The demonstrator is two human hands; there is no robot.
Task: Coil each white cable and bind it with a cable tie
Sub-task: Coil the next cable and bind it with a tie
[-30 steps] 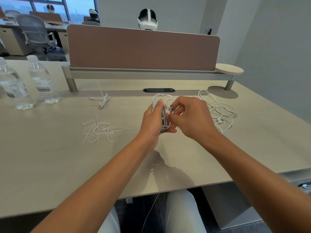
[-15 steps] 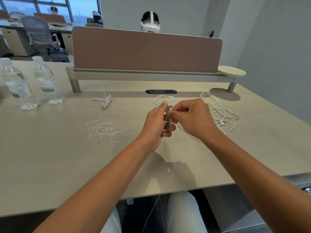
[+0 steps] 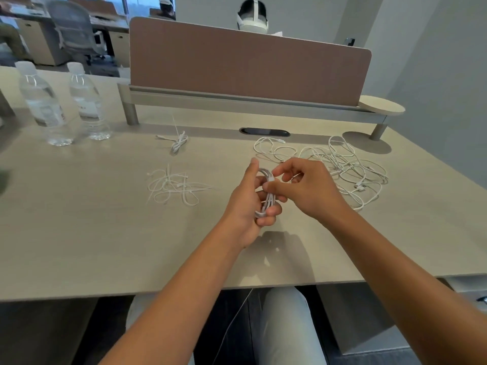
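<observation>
While the desk (image 3: 79, 233) serves as the work surface, the person's things are laid out around the coil (image 3: 267, 198) held above its middle. Far left of the coil stand two water bottles (image 3: 42, 104), well clear of the work. Nearer on the left lies a loose heap of cable ties (image 3: 174, 185), probably kept within easy reach for binding, and behind that heap sits a bundled cable (image 3: 179, 143) that looks already tied, with a tie tail sticking up. The left hand (image 3: 250, 204) grips the coil, fingers curled around its lower part and thumb raised straight alongside, likely to keep the loops from springing apart. The right hand (image 3: 303, 188) meets it from the other side, its thumb and forefinger pinching the cable near the top of the coil, the other fingers loosely bent; this appears to be the last of the winding. Right of the coil sprawls a tangle of white cables (image 3: 342, 167), not yet coiled.
</observation>
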